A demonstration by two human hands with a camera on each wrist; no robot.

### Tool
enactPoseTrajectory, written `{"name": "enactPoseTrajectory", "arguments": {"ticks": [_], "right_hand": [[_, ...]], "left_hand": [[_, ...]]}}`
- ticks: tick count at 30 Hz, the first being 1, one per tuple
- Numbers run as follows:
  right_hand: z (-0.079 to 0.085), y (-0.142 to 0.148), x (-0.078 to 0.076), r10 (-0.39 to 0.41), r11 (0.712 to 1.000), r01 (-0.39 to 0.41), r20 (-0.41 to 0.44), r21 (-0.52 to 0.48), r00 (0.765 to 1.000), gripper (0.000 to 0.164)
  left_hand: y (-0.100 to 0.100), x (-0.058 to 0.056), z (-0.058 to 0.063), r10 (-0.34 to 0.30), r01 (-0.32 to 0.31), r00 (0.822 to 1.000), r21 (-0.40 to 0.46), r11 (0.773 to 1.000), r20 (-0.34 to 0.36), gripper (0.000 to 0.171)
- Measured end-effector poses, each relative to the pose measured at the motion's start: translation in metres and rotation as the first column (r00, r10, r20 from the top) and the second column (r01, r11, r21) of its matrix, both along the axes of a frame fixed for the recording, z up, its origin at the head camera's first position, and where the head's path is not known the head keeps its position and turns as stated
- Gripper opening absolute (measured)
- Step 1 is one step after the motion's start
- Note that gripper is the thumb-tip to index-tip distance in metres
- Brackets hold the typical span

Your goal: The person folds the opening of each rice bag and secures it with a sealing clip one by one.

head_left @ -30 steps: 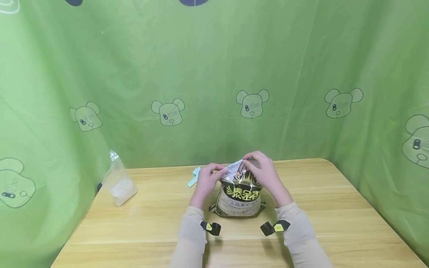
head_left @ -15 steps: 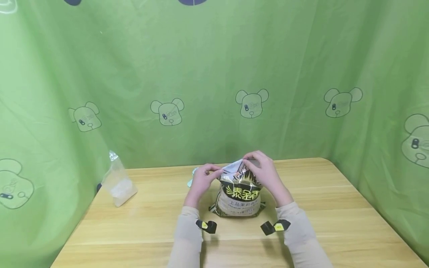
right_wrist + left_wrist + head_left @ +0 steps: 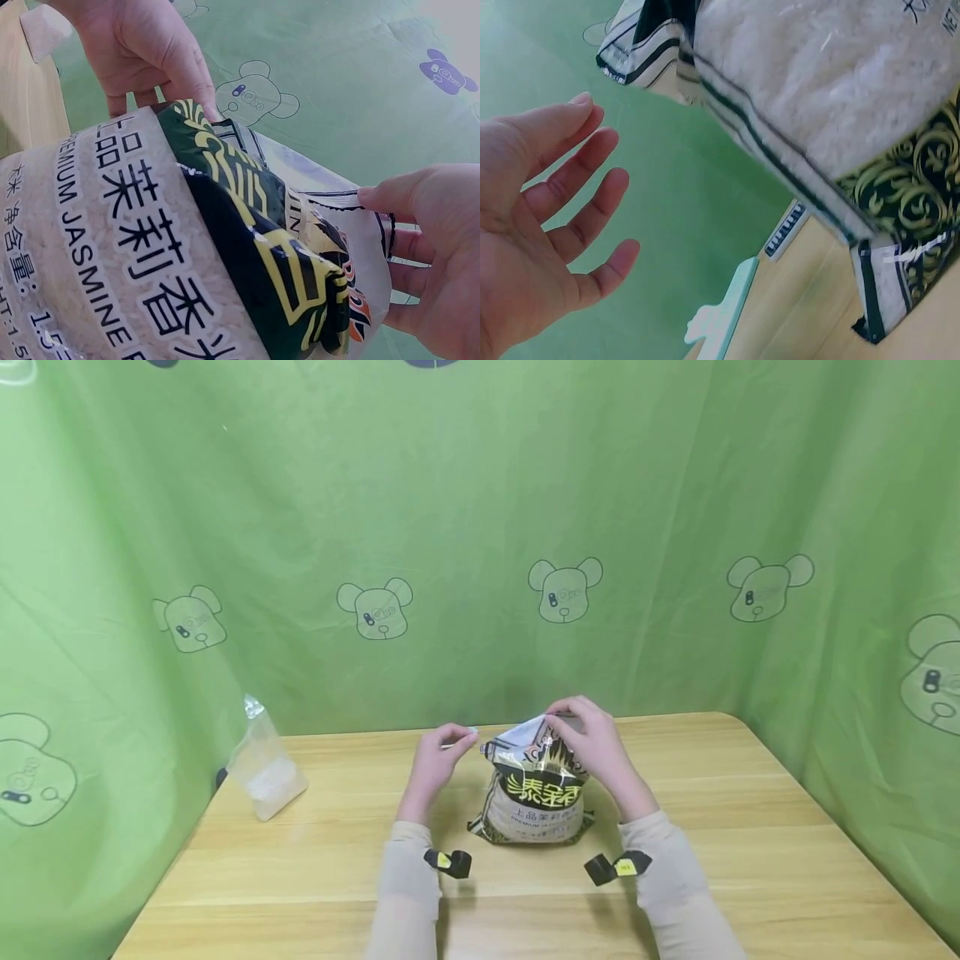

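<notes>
A bag of jasmine rice (image 3: 536, 814) stands upright on the table, its top edge raised and creased. My right hand (image 3: 596, 745) pinches that edge at the right corner; the right wrist view has the thumb (image 3: 382, 196) on the near face and the fingers behind. My left hand (image 3: 435, 764) is just left of the bag's top left corner. In the left wrist view its fingers (image 3: 592, 217) are loosely bent with nothing between them, and a gap separates them from the bag corner (image 3: 619, 67). A mint-green plastic piece (image 3: 724, 315) lies on the table behind the bag.
A clear plastic bag (image 3: 273, 781) with white contents stands at the left of the wooden table (image 3: 337, 877). A small dark-and-white striped piece (image 3: 786, 229) lies by the mint-green one. A green curtain (image 3: 465, 527) hangs round the table's back and sides.
My left hand has let go of the rice bag's top edge and moved left, leaving the bag's left corner sticking out. My right hand keeps its pinch with hardly any movement.
</notes>
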State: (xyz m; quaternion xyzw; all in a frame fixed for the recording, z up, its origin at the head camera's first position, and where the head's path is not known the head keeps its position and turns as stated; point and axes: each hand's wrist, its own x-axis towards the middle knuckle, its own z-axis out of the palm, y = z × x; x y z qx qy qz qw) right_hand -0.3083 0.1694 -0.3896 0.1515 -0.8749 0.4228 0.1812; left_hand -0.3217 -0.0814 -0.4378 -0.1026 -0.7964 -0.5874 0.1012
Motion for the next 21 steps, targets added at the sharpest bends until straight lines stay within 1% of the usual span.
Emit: {"name": "enactPoseTrajectory", "arguments": {"ticks": [4,9,13,18,21], "right_hand": [[0.001,0.001,0.001,-0.003,1.0,0.003,0.0,0.001,1.0,0.018],[0.003,0.002,0.002,-0.007,1.0,0.007,0.005,-0.003,1.0,0.019],[0.003,0.002,0.002,-0.009,1.0,0.01,0.01,-0.005,1.0,0.019],[0.002,0.001,0.002,-0.009,1.0,0.009,0.018,-0.009,1.0,0.019],[0.002,0.001,0.002,-0.008,1.0,0.009,0.02,-0.013,1.0,0.02]], "left_hand": [[-0.002,-0.001,-0.001,0.026,-0.026,0.999,0.0,1.0,0.021,0.019],[-0.002,-0.004,-0.004,0.038,-0.038,0.999,0.005,0.999,0.021,0.021],[-0.001,-0.006,-0.006,0.036,-0.036,0.999,0.033,0.999,0.026,0.021],[-0.003,-0.01,-0.012,0.043,-0.047,0.998,0.074,0.996,0.051,0.02],[-0.004,-0.014,-0.013,0.051,-0.055,0.997,0.072,0.996,0.057,0.021]]}}
